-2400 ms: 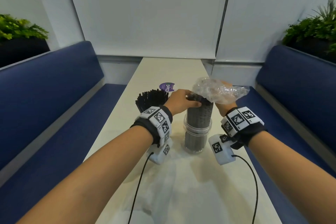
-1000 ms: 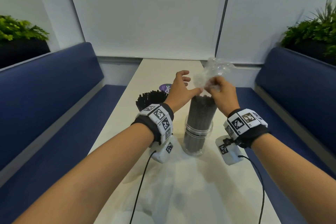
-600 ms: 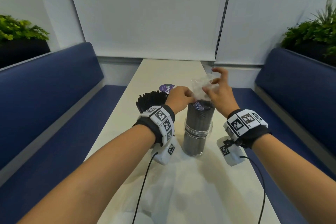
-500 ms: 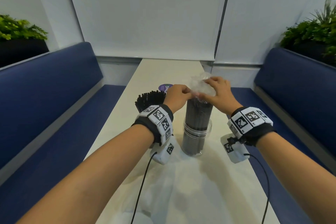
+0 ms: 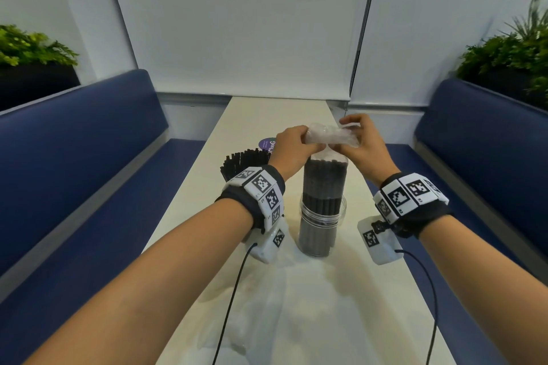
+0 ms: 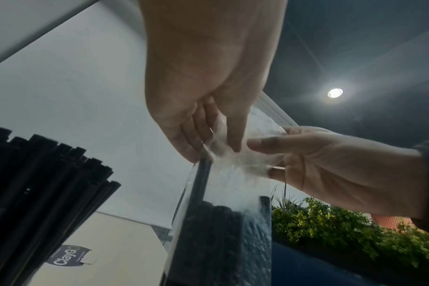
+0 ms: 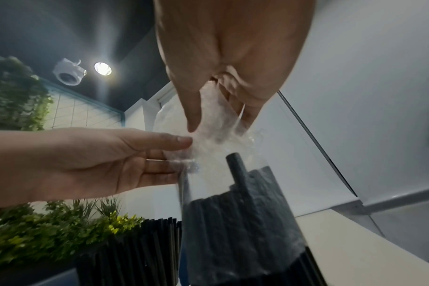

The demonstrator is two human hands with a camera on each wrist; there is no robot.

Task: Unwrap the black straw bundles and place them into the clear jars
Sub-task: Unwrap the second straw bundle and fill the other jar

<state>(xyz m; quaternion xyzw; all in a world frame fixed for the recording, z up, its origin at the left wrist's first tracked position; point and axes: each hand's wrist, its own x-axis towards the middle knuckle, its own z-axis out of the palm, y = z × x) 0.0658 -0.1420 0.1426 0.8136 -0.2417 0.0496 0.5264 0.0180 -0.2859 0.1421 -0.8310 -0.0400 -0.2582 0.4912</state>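
Observation:
A bundle of black straws (image 5: 324, 187) stands upright in a clear jar (image 5: 322, 218) at the table's middle, still sheathed in clear plastic wrap (image 5: 329, 137). Both hands pinch the bunched wrap just above the straw tops: my left hand (image 5: 292, 147) on its left side, my right hand (image 5: 360, 144) on its right. In the wrist views the wrap (image 6: 235, 156) (image 7: 216, 139) is stretched between the two hands, and one straw (image 7: 236, 168) sticks up above the rest. A second jar with loose black straws (image 5: 243, 161) stands behind my left wrist.
A purple round sticker (image 5: 267, 144) lies on the white table (image 5: 267, 109) beyond the jars. Crumpled clear plastic (image 5: 255, 305) lies on the near tabletop. Blue benches (image 5: 74, 142) flank the table on both sides, with green plants (image 5: 510, 50) behind them.
My right hand lifted the wrap's bunched top, dropped back onto the bundle, and now both hands hold the wrap gathered slightly higher above the straws.

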